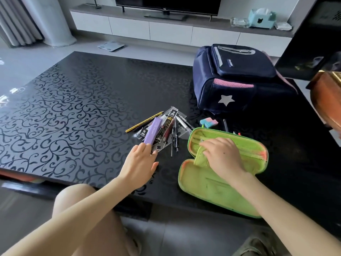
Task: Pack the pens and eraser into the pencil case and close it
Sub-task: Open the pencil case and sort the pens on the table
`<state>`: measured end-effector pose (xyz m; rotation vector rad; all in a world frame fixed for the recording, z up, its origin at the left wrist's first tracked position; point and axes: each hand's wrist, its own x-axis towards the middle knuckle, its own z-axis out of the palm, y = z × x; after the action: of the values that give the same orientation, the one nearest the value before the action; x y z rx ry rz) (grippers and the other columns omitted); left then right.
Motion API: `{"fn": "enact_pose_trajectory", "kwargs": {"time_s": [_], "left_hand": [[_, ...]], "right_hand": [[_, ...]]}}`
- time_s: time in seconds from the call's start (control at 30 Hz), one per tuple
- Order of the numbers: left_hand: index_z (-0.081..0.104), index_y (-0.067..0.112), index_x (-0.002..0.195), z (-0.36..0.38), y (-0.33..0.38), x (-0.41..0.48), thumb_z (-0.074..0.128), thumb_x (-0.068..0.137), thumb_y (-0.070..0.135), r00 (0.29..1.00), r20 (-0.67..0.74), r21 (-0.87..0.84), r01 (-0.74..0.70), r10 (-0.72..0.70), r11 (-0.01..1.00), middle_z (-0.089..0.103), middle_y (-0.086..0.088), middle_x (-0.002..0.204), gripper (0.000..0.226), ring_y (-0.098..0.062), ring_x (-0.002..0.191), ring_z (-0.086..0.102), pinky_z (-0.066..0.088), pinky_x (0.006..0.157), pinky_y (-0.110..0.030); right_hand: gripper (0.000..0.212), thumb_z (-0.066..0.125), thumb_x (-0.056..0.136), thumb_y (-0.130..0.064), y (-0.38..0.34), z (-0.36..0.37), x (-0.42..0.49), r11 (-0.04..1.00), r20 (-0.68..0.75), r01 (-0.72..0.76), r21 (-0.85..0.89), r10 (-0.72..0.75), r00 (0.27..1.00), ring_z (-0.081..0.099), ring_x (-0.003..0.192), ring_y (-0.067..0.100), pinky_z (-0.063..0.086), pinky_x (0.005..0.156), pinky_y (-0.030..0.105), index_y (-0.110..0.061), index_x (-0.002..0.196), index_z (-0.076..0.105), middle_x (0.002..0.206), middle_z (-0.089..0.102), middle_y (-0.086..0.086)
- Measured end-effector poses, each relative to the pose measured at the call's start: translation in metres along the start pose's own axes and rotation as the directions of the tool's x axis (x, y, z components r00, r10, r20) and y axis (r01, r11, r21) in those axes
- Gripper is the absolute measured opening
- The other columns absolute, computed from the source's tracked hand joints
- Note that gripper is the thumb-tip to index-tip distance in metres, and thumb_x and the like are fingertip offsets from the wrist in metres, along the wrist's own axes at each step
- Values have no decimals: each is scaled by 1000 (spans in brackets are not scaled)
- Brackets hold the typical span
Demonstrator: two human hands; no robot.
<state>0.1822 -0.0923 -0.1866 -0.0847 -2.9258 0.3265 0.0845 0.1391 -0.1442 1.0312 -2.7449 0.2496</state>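
On the table [73,100], the left hand [141,161] lies flat, fingers [147,147] spread and holding nothing, touching the near end of the pens [164,130]. The eraser [208,123] sits just beyond the open case [206,185], where the right hand [221,156] pinches the inner flap [200,157]. Packing looks barely begun; next, the left hand must gather pens and carry them rightward into the case.

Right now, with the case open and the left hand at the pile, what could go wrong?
The pens lie loosely crossed over clear packets; a sweep by the left hand might scatter them.

The pencil case overhangs the table edge, so pressing its near half could tip it.

The eraser sits behind the case's raised lid, apart from the pile, and could be forgotten before closing.
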Motion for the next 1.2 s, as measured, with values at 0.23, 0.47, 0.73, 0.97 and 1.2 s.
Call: {"fn": "enact_pose_trajectory", "kwargs": {"time_s": [0.23, 0.47, 0.73, 0.97, 1.2], "left_hand": [[69, 16, 106, -4, 3, -43, 38, 84, 48, 986, -22, -199, -165, 164, 966, 67, 1, 113, 50, -20, 108, 61, 48, 94, -31], [59, 17, 125, -6, 7, -67, 28, 89, 59, 976, 67, -242, -185, 206, 952, 57, 1, 132, 64, -17, 123, 53, 44, 100, -33], [73, 19, 102, -3, -1, -72, 85, 56, 44, 940, -25, -246, -336, 340, 909, 71, 8, 107, 54, -10, 97, 67, 54, 81, -23], [72, 15, 103, -24, -21, -89, 30, 100, 36, 920, -163, -345, -391, 356, 854, 71, 4, 108, 47, -13, 97, 68, 55, 79, -25], [72, 8, 101, -98, -62, -84, 35, 96, 44, 972, -236, -549, -119, -16, 827, 73, 4, 95, 53, -5, 88, 65, 49, 81, -14]], "right_hand": [[44, 79, 63, 1, -17, 5, 0, 993, -24, 6, -115, -9, 1000, 62, 100, 30, 43, 96, 46, -11, 104, 69, 104, 70, 9], [49, 50, 86, -14, -85, 35, -3, 891, 196, 440, -112, -415, 889, 37, 133, 30, 18, 113, 52, -11, 135, 46, 142, 46, 8], [53, 29, 96, -15, -90, 37, 21, 918, 444, 357, -173, -251, 860, 11, 144, 24, -2, 116, 50, -14, 147, 19, 156, 20, 4], [59, 32, 91, -6, -75, 38, 30, 949, 450, 307, -69, -245, 859, 12, 144, 19, 2, 117, 47, -16, 148, 20, 156, 21, 0], [53, 37, 96, -10, -62, 40, 32, 967, 359, 256, 2, -239, 902, 24, 141, 17, 9, 116, 40, -16, 147, 23, 153, 29, 1]]}}
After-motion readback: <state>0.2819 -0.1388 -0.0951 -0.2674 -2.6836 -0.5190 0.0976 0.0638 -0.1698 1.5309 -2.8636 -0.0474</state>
